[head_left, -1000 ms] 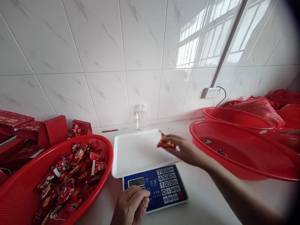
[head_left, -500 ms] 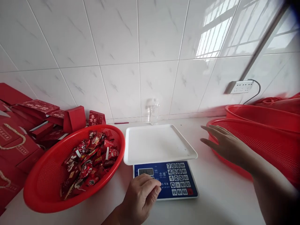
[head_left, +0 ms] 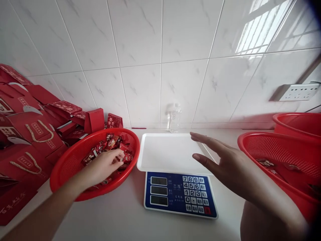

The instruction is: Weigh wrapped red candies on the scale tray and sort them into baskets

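Packets in red wrappers (head_left: 112, 142) lie heaped in an oval red basket (head_left: 67, 171) at the left, and the left hand (head_left: 108, 164) reaches in over them, fingers curled with the thumb near a packet at the heap's right side; whether it pinches one, I cannot tell. Just right of that basket stands a scale (head_left: 175, 204) with a blue panel, three small displays too dim to read, and a white tray (head_left: 164, 152) on top. The right hand (head_left: 223, 160) is spread, thumb apart from the fingers, its fingertips over the tray's right part. Behind the tray a clear bottle (head_left: 175, 119) stands near the tiled wall (head_left: 140, 36). Farther right, a second red basket (head_left: 260, 142) holds a few packets, with another red basket (head_left: 298, 123) behind it. Red boxes (head_left: 94, 121) and rope-handled bags (head_left: 38, 135) crowd the far left, and a white socket strip (head_left: 298, 92) is on the wall at right
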{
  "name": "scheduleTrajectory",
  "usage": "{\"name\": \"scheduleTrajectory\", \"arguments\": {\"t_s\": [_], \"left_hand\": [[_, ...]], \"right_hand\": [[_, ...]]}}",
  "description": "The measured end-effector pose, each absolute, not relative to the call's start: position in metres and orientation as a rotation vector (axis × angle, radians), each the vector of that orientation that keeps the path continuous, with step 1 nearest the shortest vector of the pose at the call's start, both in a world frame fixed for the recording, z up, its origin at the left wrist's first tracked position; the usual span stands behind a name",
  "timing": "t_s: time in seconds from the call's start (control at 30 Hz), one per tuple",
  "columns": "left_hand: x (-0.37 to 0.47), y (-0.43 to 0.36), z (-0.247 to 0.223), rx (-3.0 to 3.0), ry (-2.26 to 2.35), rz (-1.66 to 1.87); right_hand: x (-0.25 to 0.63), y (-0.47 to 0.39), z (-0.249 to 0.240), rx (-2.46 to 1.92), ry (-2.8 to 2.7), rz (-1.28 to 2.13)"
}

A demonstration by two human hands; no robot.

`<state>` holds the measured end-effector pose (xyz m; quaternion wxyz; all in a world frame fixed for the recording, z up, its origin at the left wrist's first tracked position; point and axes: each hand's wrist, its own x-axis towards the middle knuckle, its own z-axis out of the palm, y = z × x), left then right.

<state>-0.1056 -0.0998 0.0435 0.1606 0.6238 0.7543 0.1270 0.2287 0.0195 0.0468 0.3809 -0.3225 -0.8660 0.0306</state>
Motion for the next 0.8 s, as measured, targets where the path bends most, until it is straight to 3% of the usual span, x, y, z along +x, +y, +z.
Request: {"name": "scheduleTrajectory", "arguments": {"t_s": [0.2,0.4,0.8], "left_hand": [[-0.138,-0.092,0.034,1.689,2.079,-0.045],[-0.133,-0.088,0.003,1.740,2.210,-0.232],[-0.151,-0.083,0.020,1.734,2.240,0.071]], "right_hand": [[0.238,0.018,0.054,-0.848,-2.217,0.127],[0.237,0.017,0.049,-0.831,-2.215,0.124],[0.233,0.014,0.047,-0.844,-2.259,0.160]]}}
